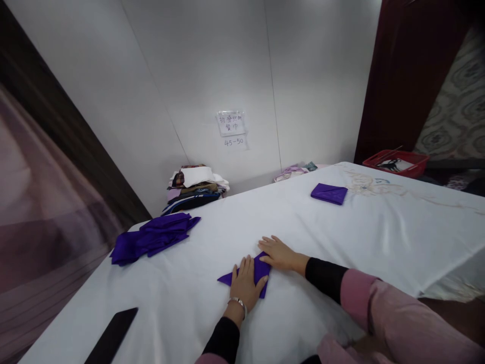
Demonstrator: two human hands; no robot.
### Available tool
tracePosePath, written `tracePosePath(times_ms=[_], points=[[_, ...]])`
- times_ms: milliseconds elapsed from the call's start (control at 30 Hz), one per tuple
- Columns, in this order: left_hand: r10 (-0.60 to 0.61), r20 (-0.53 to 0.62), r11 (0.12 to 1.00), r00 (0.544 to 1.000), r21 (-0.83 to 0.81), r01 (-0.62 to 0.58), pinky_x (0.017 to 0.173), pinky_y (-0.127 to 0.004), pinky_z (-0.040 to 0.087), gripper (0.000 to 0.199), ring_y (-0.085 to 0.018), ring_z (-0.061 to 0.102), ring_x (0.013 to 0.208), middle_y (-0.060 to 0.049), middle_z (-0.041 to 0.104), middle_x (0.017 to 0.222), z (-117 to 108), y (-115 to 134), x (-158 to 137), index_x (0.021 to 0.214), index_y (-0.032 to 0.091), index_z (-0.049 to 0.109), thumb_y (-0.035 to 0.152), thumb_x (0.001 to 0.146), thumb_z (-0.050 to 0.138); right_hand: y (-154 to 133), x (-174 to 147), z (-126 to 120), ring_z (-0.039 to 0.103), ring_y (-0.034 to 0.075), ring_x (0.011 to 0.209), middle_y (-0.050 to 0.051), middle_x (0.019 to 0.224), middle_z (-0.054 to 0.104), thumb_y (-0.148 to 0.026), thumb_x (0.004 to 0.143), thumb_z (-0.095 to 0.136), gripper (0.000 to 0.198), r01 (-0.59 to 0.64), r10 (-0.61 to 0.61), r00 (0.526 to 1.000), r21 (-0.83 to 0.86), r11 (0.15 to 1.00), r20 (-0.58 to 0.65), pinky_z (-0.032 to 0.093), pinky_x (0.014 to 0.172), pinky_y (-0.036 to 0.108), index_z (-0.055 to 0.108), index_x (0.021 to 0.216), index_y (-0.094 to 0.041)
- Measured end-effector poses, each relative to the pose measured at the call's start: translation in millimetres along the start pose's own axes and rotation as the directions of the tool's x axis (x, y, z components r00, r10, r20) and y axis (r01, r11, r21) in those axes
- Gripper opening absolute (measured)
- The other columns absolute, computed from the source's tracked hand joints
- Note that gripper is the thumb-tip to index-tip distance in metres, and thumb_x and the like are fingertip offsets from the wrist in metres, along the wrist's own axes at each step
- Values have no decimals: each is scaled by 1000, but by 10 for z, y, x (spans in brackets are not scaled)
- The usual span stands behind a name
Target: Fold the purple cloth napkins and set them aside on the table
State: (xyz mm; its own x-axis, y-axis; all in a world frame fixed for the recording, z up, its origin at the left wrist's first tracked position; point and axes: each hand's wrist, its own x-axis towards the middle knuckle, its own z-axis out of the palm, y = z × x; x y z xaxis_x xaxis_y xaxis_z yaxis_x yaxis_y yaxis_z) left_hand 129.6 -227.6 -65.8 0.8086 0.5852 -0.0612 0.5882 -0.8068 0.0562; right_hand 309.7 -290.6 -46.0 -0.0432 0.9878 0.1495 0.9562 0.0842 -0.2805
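Note:
A purple cloth napkin [260, 269], folded into a pointed shape, lies on the white-covered table [303, 313]. My left hand [245, 285] rests flat across its middle, fingers stretched out, hiding part of the cloth. At the napkin's upper right edge, my right hand [279, 253] lies with fingers spread, the thumb touching the cloth. Neither hand grips anything. A loose heap of purple napkins [153, 237] sits to the left, near the table's far left edge. Farther back on the right lies a neatly folded purple napkin [329, 193].
A dark flat object [111, 336] lies at the front left of the table. Behind the far edge are stacked clothes [195, 187] and more fabric [291, 172]. A red basket [397, 163] stands at the back right. A handwritten sign [232, 126] hangs on the wall.

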Motion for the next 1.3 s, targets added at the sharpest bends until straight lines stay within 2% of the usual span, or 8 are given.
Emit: tracePosePath(times_ms=[133,300,433,533,700,933,1133,1300], points=[[2,4,1000,1000,-9,-2,112,-49,12,76,-26,16,139,-10,20,150,24,-20,14,143,7,25,59,87,25,-114,222,27,58,22,96,9,98,66,-33,86,52,24,110,-106,991,-52,993,83,39,87,34,65,96,-16],[12,-9,1000,1000,-10,-12,112,-49,13,74,-27,18,138,-11,22,149,56,-42,23,143,7,26,57,88,25,-56,309,41,58,22,91,9,96,64,-35,82,59,21,76,-71,995,-73,994,66,41,80,33,66,88,-17],[16,-32,1000,999,-3,-16,111,-50,14,72,-28,19,138,-12,24,149,71,-49,27,142,7,29,55,88,27,-56,207,57,51,25,110,14,114,60,-34,88,50,31,-18,17,1000,-79,997,-17,34,94,40,61,109,-14],[21,-22,1000,1000,-7,-21,111,-50,13,72,-28,18,138,-12,23,149,69,-45,28,142,7,29,55,87,29,-142,70,116,32,25,130,14,137,45,-42,92,41,50,61,-61,996,-6,998,-65,16,108,43,44,133,-13],[13,-15,1000,1000,-4,-13,112,-49,13,71,-26,17,138,-12,23,149,67,-43,25,142,7,27,51,88,30,-141,-97,210,23,24,136,13,145,35,-58,89,34,67,124,-134,990,165,978,49,6,110,45,32,141,-16],[17,-32,1000,999,-15,-18,111,-50,14,72,-27,19,138,-13,24,148,87,-56,46,141,7,29,56,88,30,-58,16,73,45,25,120,12,124,57,-43,92,40,43,33,-34,999,60,998,17,24,103,45,52,124,-17],[2,-11,998,1000,-64,-2,112,-48,10,72,-26,17,139,-11,23,149,79,-67,42,142,7,27,55,88,30,-116,241,-50,56,27,102,13,108,62,-39,81,59,35,25,-13,990,-84,996,142,39,87,37,62,106,-15],[-75,-19,974,997,-217,69,107,-39,25,54,-21,32,132,-10,41,142,-38,-146,111,139,11,35,39,94,26,-62,376,-109,59,28,96,13,105,63,-43,77,62,36,-20,40,971,-84,996,238,43,77,34,65,101,-16]])
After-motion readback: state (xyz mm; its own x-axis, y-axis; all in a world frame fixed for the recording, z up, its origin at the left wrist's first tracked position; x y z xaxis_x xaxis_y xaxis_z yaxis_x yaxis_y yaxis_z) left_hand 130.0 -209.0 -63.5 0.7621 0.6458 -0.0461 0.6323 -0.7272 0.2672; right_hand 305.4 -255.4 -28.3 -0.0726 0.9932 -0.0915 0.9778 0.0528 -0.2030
